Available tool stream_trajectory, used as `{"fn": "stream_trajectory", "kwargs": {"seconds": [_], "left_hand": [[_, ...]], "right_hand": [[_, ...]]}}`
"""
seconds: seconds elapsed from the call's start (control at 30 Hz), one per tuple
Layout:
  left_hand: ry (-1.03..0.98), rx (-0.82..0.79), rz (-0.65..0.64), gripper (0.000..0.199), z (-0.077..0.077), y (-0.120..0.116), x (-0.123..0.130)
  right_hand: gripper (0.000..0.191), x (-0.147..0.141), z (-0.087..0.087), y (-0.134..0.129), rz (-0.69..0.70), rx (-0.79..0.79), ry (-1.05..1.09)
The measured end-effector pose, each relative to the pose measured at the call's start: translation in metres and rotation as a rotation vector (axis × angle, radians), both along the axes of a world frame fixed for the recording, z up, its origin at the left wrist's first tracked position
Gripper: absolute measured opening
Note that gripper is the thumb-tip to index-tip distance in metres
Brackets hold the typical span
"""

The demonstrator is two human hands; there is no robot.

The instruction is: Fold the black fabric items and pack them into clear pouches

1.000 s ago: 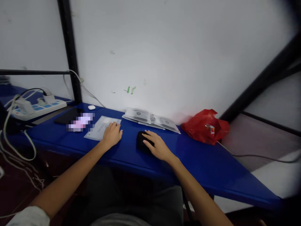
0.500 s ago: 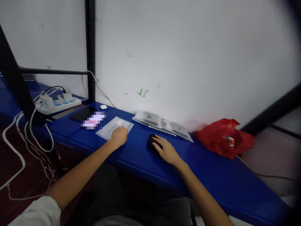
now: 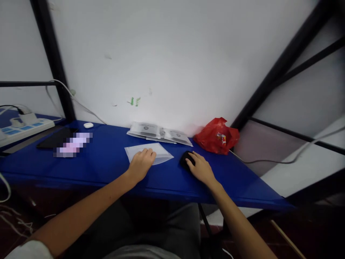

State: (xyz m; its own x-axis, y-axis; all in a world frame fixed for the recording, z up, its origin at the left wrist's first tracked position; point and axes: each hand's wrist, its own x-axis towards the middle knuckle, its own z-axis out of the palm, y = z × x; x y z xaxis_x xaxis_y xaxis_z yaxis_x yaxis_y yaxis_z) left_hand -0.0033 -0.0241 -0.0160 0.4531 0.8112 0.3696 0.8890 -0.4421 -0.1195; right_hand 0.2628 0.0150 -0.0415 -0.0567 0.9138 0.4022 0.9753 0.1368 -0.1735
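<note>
My left hand (image 3: 142, 164) rests on a white translucent pouch (image 3: 134, 149) lying on the blue tabletop (image 3: 107, 163). Its fingers are curled together over the pouch's near edge, closed on it. To the right, my right hand (image 3: 201, 166) lies over a black computer mouse (image 3: 185, 160), fingers wrapped on its top and side. Behind the hands, against the wall, lie several white printed packets (image 3: 144, 130), overlapping one another.
A crumpled red plastic bag (image 3: 212, 136) sits at the back right. On the left are a lit, blurred-out phone (image 3: 74, 144), a dark flat device (image 3: 55, 138), a white earbud case (image 3: 88, 125) and a power strip (image 3: 32, 128) with cables. Black metal posts flank the table.
The view has swung right. My left hand and the pouch have moved right, closer to the mouse, and the pouch has turned. My right hand is still on the mouse.
</note>
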Motion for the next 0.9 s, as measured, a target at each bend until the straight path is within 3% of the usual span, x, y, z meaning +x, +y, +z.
{"fn": "stream_trajectory", "kwargs": {"seconds": [0.1, 0.2, 0.27, 0.33, 0.43, 0.53, 0.63, 0.73, 0.83, 0.9], "left_hand": [[-0.066, 0.047, -0.009, 0.025, 0.007, 0.013, 0.0], [-0.092, 0.03, -0.044, 0.021, 0.012, 0.024, 0.0], [-0.112, 0.016, -0.083, 0.02, 0.016, 0.028, 0.003], [-0.148, -0.008, -0.117, 0.018, 0.018, 0.031, 0.005], [-0.198, -0.033, -0.177, 0.017, 0.018, 0.031, 0.006], [-0.213, 0.043, -0.231, 0.016, 0.009, 0.03, -0.001], [-0.219, 0.101, -0.234, 0.016, -0.006, 0.027, -0.015], [-0.222, 0.077, -0.213, 0.022, -0.016, 0.025, -0.031], [-0.194, 0.054, -0.146, 0.027, -0.021, 0.027, -0.045], [-0.184, 0.052, -0.091, 0.029, -0.023, 0.028, -0.052]], "right_hand": [[0.031, -0.012, 0.006, -0.016, 0.119, 0.308, 0.056], [0.024, -0.044, 0.012, -0.033, 0.372, 0.459, 0.074], [0.025, -0.066, 0.015, -0.041, 0.52, 0.429, 0.019], [0.029, -0.085, 0.017, -0.044, 0.588, 0.286, -0.056], [0.036, -0.099, 0.017, -0.038, 0.525, 0.02, -0.136], [0.035, -0.099, 0.014, -0.027, 0.407, -0.081, -0.159], [0.034, -0.096, 0.009, -0.021, 0.384, -0.125, -0.151], [0.03, -0.096, 0.007, -0.024, 0.477, -0.128, -0.069], [0.024, -0.091, 0.011, -0.033, 0.629, 0.011, 0.109], [0.023, -0.079, 0.016, -0.036, 0.624, 0.139, 0.211]]}}
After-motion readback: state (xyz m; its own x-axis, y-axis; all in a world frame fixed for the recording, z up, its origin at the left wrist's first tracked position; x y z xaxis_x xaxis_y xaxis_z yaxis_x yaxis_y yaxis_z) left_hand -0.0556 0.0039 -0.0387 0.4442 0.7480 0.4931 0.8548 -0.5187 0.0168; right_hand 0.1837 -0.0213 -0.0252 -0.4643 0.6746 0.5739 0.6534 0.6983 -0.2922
